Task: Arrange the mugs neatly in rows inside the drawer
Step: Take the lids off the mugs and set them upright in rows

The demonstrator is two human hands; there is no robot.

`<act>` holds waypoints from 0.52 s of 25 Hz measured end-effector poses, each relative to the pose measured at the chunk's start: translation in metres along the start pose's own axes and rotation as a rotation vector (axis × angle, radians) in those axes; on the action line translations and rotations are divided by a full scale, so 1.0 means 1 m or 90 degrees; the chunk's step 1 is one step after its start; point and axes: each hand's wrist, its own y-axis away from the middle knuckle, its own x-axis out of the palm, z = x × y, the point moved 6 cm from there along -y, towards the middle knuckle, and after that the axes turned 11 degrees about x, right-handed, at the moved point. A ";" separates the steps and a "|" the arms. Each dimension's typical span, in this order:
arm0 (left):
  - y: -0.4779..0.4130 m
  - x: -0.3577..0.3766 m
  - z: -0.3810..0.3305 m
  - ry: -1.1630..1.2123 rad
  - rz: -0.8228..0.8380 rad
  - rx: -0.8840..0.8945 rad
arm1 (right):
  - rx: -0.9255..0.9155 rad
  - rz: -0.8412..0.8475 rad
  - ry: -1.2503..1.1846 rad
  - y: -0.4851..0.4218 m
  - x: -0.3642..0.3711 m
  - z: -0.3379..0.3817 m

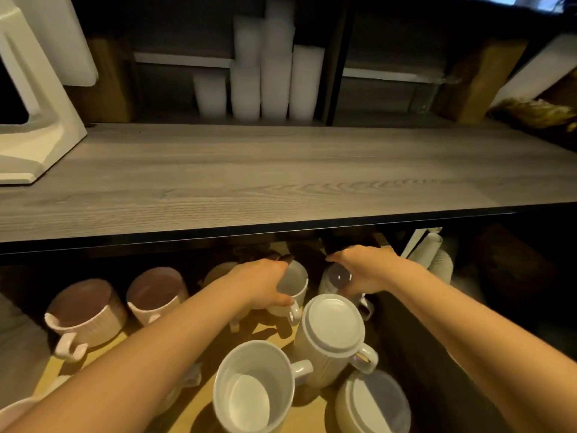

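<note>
An open drawer [206, 410] with a pale wood floor holds several mugs. My left hand [259, 284] grips a white mug [295, 284] at the back middle, fingers over its rim. My right hand [363, 270] is closed on a glossy mug [338, 278] just right of it, covering its top. In front stand a lidded white mug [332, 326], an open white mug [249, 389] and another lidded mug [374, 404]. Two ribbed pink mugs [86, 310] [156, 292] stand in a row at the left.
A grey wood countertop [281, 176] overhangs the drawer's back. A white appliance [28, 98] stands at its left, stacks of white cups [265, 79] behind. Paper cups [434, 257] lie right of the drawer, beyond its dark side wall [421, 354].
</note>
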 end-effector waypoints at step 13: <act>0.019 -0.016 -0.021 0.039 -0.034 0.084 | 0.007 -0.163 -0.049 0.038 -0.006 -0.010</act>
